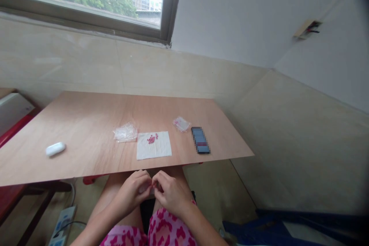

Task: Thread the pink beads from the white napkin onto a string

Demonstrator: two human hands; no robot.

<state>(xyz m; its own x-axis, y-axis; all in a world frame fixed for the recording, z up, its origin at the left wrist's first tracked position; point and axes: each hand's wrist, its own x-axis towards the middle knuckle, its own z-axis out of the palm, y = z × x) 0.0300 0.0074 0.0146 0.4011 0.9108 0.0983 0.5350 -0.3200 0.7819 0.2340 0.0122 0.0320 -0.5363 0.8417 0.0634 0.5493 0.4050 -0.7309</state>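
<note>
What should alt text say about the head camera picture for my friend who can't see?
The left hand and right hand pinch a small pink thing above a lap. Beyond, pink beads sit on a white napkin on a wooden board.

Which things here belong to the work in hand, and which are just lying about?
In use: left hand, right hand, pink beads, white paper napkin, clear plastic bag, smaller plastic bag.
Lying about: white oval case, pixelated phone, power strip.

Plywood table (86, 123): earbud case (55, 148), two plastic bags (125, 132), pink beads (152, 138) on napkin (153, 150), phone (200, 140)
</note>
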